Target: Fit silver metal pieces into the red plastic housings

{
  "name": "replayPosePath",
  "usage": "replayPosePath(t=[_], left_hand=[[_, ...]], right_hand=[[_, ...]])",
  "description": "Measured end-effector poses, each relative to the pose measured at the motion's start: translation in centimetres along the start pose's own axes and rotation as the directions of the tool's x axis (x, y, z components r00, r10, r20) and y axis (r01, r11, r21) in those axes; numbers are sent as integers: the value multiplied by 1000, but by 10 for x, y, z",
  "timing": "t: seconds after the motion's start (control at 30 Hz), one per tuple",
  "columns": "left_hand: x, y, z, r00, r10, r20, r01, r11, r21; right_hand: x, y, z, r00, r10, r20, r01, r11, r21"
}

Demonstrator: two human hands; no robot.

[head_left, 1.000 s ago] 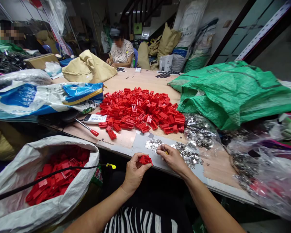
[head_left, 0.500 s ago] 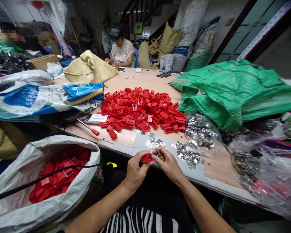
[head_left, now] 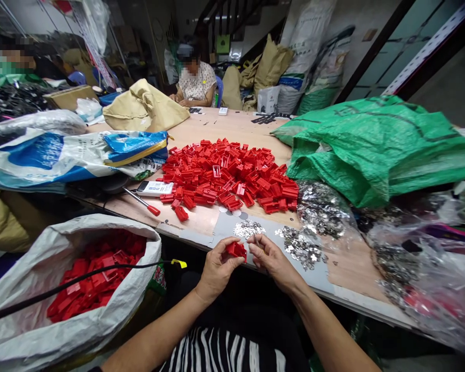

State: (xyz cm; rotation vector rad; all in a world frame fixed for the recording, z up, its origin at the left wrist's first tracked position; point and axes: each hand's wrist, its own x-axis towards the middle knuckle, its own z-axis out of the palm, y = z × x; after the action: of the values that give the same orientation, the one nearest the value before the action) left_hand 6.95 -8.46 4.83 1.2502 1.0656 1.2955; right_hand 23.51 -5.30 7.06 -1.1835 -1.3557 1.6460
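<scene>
My left hand (head_left: 217, 271) pinches a small red plastic housing (head_left: 237, 250) between thumb and fingers, over the table's front edge. Close to its right side is my right hand (head_left: 269, 257), with fingers curled around a slim hand tool whose handle is mostly hidden. The right fingertips are just beside the housing; whether they touch it I cannot tell. Beyond the hands lie small silvery metal plates (head_left: 248, 228), with another heap of metal plates (head_left: 302, 247) to the right. A large pile of red housings (head_left: 228, 175) covers the table's middle.
At lower left stands a white sack (head_left: 19, 289) holding more red housings, crossed by a black cable (head_left: 81, 278). A red-handled screwdriver (head_left: 152, 210) lies near a white box (head_left: 155, 188). A green sack (head_left: 372, 144) bulges at right. Two people sit across the table.
My right hand has drawn slightly away from the housing and turned, so the tool's yellow handle is now mostly hidden. The housing has tilted in my left hand.
</scene>
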Motion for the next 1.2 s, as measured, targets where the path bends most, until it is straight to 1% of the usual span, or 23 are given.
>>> replayPosePath(t=[0.03,0.1,0.13,0.2,0.23,0.3,0.4,0.5,0.7,1.0,1.2], left_hand=[[1,-1,-1,1000,-9,2,9,1000,-6],[3,-4,-3,1000,-7,10,7,1000,20],[4,-6,-4,1000,2,13,-3,998,59],[7,-9,-7,999,31,21,-35,983,178],[9,-10,-8,998,50,27,-55,969,241],[12,-12,-10,995,89,51,-101,936,337],[18,-16,-11,986,128,110,-162,895,416],[22,-20,-11,976,147,160,-206,862,462],[26,-24,-14,964,179,199,-253,852,459],[27,-26,-16,958,178,227,-267,844,466],[27,-23,-16,961,156,230,-250,849,465]], right_hand=[[0,1,-3,1000,-3,-7,3,999,-45],[-1,5,-9,998,-53,-23,47,978,-205],[-1,7,-12,995,-99,-24,87,948,-307],[-2,11,-16,981,-193,-10,163,855,-492],[-3,12,-16,975,-220,-5,180,811,-557],[-4,15,-15,976,-218,-13,161,758,-632],[-5,15,-12,980,-197,-9,139,723,-677],[-4,14,-9,977,-212,36,175,689,-703],[-1,13,-10,970,-230,79,211,634,-744],[0,15,-8,977,-201,64,176,609,-773],[-1,11,0,988,-153,25,104,538,-836]])
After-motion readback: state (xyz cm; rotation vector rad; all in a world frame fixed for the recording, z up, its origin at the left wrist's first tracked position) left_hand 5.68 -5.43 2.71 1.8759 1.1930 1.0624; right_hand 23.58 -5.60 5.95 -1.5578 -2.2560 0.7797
